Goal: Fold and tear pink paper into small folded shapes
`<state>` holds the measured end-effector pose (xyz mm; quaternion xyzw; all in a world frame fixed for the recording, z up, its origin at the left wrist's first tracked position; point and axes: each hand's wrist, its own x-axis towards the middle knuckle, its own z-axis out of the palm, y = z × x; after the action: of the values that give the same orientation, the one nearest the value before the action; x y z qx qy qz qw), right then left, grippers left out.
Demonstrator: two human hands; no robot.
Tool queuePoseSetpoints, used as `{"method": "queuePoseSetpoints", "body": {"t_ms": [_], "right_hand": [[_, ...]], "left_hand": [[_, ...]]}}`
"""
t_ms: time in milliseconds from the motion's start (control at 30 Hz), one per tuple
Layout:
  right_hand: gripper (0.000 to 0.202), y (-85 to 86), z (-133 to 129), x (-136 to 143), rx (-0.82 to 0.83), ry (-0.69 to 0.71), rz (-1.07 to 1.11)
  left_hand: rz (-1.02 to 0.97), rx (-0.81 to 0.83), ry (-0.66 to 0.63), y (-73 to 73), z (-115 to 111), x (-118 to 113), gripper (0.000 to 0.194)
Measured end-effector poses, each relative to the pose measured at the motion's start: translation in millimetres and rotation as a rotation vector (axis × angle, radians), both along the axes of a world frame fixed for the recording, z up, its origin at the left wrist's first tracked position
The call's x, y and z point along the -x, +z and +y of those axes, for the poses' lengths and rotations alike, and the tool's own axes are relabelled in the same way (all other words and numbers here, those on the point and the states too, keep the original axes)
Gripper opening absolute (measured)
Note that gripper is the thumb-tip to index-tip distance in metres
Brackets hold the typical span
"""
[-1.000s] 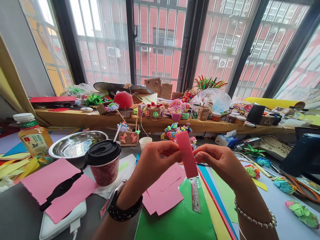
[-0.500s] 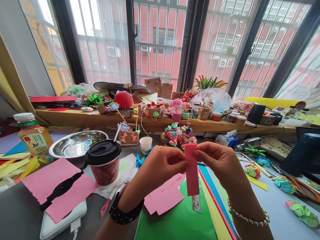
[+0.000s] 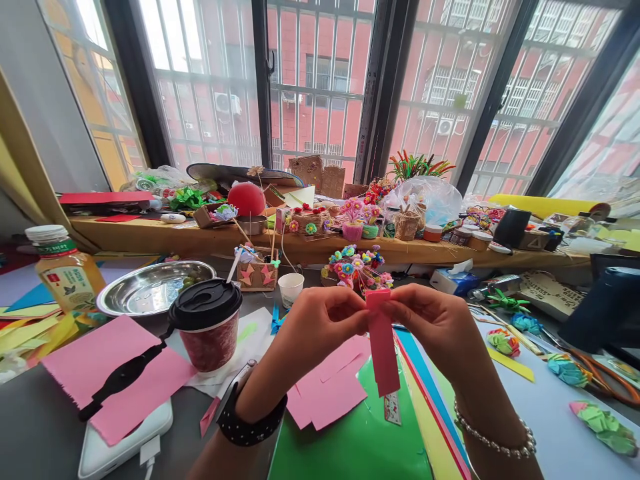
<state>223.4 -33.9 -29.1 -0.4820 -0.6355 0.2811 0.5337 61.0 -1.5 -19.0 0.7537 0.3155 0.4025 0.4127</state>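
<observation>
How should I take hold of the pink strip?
Probably pinch the pink strip flat by its lower end, coming from the near side, below the hands. That end hangs free, with its broad face toward the camera, while the left hand and right hand crowd the upper part.

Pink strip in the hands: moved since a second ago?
Yes. The pink strip is lower in the view and slightly further right, now covering more of the ruler, which lies where it was.
</observation>
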Motion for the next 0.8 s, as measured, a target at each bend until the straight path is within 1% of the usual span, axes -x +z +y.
{"method": "queuePoseSetpoints", "body": {"t_ms": [133,200,267,400,467,533,633,700,800], "right_hand": [[0.012,4.4,-2.1,-2.2,-0.026,0.006,-0.183],[0.012,6.5,-3.8,-2.4,-0.039,0.003,-0.231],[0.014,7.3,-5.1,-1.7,-0.026,0.003,-0.198],[0.017,5.1,-3.8,0.1,0.034,0.030,-0.003],[0.018,3.8,-2.2,-0.1,0.056,0.054,0.046],[0.016,3.5,-1.4,-0.9,0.060,0.057,0.007],[0.014,4.7,-2.1,-2.0,-0.005,0.016,-0.157],[0.013,5.5,-2.8,-2.0,-0.050,-0.002,-0.237],[0.013,5.9,-2.9,-1.6,-0.058,-0.018,-0.216]], "left_hand": [[-0.005,-0.065,0.029,0.4,0.4,2.8,0.013],[-0.010,-0.080,0.034,0.3,0.0,3.3,0.013],[-0.024,-0.091,0.045,0.1,-0.9,2.8,0.013],[-0.101,-0.122,0.120,-0.4,-2.4,1.2,0.013],[-0.102,-0.142,0.137,-0.2,-2.6,1.1,0.015],[-0.064,-0.170,0.115,0.4,-2.4,1.3,0.015],[0.021,-0.235,0.082,1.8,-2.3,0.9,0.012],[0.062,-0.298,0.110,2.9,-2.9,0.2,0.009],[0.067,-0.359,0.200,4.5,-4.5,-0.5,0.010]]}}
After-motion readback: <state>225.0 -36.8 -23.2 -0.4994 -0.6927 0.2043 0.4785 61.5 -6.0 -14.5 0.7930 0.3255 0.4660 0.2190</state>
